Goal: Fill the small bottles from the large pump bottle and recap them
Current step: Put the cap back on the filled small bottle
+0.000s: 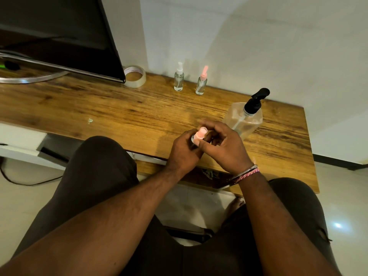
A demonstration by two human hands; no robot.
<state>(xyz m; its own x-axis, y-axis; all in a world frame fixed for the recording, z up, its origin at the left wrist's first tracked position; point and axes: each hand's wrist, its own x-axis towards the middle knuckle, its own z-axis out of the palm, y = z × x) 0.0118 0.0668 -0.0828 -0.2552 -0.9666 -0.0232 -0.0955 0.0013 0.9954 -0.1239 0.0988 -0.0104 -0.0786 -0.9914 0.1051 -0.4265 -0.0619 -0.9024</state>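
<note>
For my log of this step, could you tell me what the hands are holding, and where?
The left hand grips a small bottle's body, mostly hidden; the right hand pinches its pink pump cap.

A small clear bottle with a pink pump cap (199,135) is held above the near edge, its body mostly hidden. Two small clear plastic bottles are set upright near the wall: one white-capped (178,78), one pink-capped (201,81), just beside each other. A large clear pump bottle with a black pump head (246,116) is stood upright to the right.
</note>
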